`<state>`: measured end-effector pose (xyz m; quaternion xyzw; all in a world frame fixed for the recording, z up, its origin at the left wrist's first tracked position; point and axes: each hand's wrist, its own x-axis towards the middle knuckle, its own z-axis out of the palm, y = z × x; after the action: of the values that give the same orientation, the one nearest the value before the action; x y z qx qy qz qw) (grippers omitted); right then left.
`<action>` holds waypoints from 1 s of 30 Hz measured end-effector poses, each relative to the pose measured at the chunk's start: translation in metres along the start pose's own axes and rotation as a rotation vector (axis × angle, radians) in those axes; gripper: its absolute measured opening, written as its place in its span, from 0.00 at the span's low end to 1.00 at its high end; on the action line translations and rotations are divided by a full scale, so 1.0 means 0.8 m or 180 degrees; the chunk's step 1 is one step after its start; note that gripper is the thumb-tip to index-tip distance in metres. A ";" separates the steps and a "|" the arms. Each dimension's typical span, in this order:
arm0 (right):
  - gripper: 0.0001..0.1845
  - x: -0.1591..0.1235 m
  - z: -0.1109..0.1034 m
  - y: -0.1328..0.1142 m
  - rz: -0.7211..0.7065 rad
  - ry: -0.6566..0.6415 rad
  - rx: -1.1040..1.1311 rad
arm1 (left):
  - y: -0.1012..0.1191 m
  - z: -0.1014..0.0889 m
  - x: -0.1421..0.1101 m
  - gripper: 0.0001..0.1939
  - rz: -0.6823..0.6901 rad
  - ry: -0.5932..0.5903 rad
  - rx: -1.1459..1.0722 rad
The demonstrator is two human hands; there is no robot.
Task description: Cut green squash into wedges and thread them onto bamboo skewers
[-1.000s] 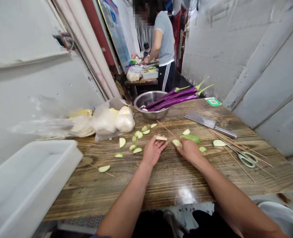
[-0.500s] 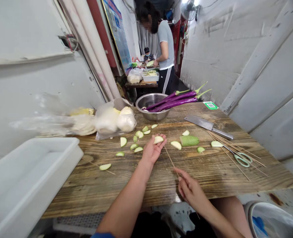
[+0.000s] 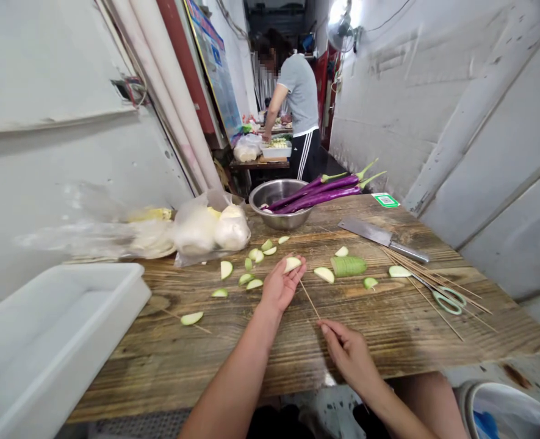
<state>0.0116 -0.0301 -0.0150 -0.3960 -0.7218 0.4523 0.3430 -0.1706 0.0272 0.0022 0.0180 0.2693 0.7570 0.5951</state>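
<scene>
My left hand [image 3: 281,285], palm up, holds a pale half-moon vegetable slice [image 3: 292,264] with green skin at its fingers. My right hand [image 3: 346,349] pinches a thin wooden skewer [image 3: 309,298]. Its far end reaches the left palm, just below the slice; whether it enters the slice I cannot tell. Right of my left hand lie a loose slice [image 3: 324,275] and a cut green vegetable piece [image 3: 348,266]. More slices [image 3: 246,278] are scattered on the wooden table [image 3: 233,341] to the left. One slice [image 3: 191,318] rests over another skewer.
A cleaver [image 3: 365,229], scissors [image 3: 449,300] and several skewers [image 3: 434,284] lie at right. Behind are a steel bowl [image 3: 257,207] with purple eggplants [image 3: 324,194] and bagged vegetables [image 3: 195,228]. A white tray [image 3: 127,292] stands left, a bin [image 3: 468,396] lower right. A co-worker [image 3: 301,85] bends over another table.
My right hand has shifted slightly left with the skewer; my left hand still holds the slice. The co-worker has bent down, reaching toward the tray on the far table. The view has tilted slightly.
</scene>
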 end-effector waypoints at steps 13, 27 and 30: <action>0.18 0.002 0.005 0.003 0.0000 -0.0032 0.0077 | -0.001 0.000 0.001 0.11 -0.0045 0.0141 -0.0132; 0.18 0.006 0.003 0.004 0.0069 -0.0031 0.0089 | -0.002 0.006 -0.003 0.10 0.0021 0.0123 -0.0016; 0.18 0.006 0.003 0.006 0.0080 -0.0027 0.0074 | -0.003 0.007 -0.005 0.10 0.0008 0.0118 -0.0019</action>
<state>0.0085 -0.0258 -0.0196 -0.3991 -0.7129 0.4667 0.3388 -0.1657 0.0264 0.0073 0.0025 0.2780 0.7588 0.5891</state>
